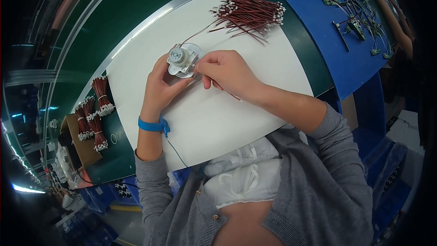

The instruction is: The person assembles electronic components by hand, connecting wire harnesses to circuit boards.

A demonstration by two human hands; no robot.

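A small white plastic assembly with a round silver motor [178, 56] on top is held over the white sheet. My left hand [160, 84] is closed around its left and near sides, thumb along the near edge. My right hand [230, 70] pinches at the assembly's right side, and a thin dark red wire lead [233, 95] trails out beneath its fingers. The pinched end is hidden by the fingertips. Another thin reddish wire rises from the motor's far side and curves toward a pile of dark red wire leads [250, 13] with white connectors.
The white sheet [273, 77] covers the green table. Tied wire bundles [101, 95] lie at the left beside a cardboard box [82, 146]. At the far right, wired green circuit boards [356, 28] rest on a blue surface [314, 23], with another person's arm [387, 13] beyond. A blue wrist strap [152, 125] with a green cord circles my left wrist.
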